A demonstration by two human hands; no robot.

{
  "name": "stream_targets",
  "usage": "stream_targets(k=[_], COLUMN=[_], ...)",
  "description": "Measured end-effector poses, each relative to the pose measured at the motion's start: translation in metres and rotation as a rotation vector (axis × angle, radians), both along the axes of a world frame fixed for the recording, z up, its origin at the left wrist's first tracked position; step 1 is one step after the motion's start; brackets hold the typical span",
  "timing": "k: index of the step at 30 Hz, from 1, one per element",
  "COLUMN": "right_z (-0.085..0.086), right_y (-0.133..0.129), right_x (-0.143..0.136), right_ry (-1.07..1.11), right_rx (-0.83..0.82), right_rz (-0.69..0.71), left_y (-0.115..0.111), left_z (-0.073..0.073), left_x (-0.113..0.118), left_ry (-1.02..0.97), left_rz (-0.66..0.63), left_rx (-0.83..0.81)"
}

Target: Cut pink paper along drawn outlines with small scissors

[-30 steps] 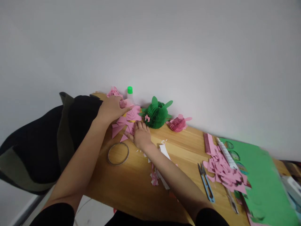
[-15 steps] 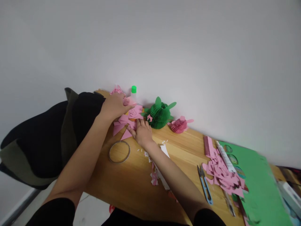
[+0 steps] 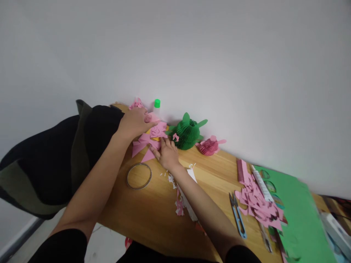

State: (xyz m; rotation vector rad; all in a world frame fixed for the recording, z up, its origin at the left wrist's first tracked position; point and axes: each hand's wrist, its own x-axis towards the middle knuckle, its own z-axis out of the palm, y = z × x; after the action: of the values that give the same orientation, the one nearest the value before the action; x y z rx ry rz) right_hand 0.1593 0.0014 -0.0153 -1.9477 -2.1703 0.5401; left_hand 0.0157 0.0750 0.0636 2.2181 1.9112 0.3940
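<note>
Pink paper pieces [image 3: 148, 140] lie at the worktop's [image 3: 153, 212] far edge, at 9 o'clock from the green ornament [image 3: 188, 134]. Your left hand [image 3: 135, 122] presses flat on them; your right hand [image 3: 168, 155], fingers extended, holds nothing. Little has changed over the last second: both hands have barely shifted, so the positioning continues.

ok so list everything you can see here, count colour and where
pink paper pieces: several, pink, far table end under both hands
glue bottle: one, green cap, by the wall
honeycomb ball: one, green, right of the hands
pink honeycomb ball: one, pink, by the wall
tape ring: one, clear, near the left forearm
snips: one, blue handle, mid table
pink scraps: pile, pink, beside the green sheet
green sheet: one, green, right end
table: one, wood
dark cloth: one, black, left
left hand: on pink paper
right hand: on pink paper
</note>
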Motion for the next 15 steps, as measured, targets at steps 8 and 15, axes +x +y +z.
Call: stream_targets(k=[8,15], right_z=[0.002,0.002], right_y=[-0.01,-0.02], right_x=[0.001,0.005], right_ry=[0.019,0.013], right_rx=[-0.018,-0.005], right_rz=[0.044,0.132], left_y=[-0.002,-0.002], left_z=[-0.003,-0.011], left_x=[0.001,-0.001], left_ry=[0.01,0.023], left_rz=[0.004,-0.038], left_rx=[-0.015,-0.006])
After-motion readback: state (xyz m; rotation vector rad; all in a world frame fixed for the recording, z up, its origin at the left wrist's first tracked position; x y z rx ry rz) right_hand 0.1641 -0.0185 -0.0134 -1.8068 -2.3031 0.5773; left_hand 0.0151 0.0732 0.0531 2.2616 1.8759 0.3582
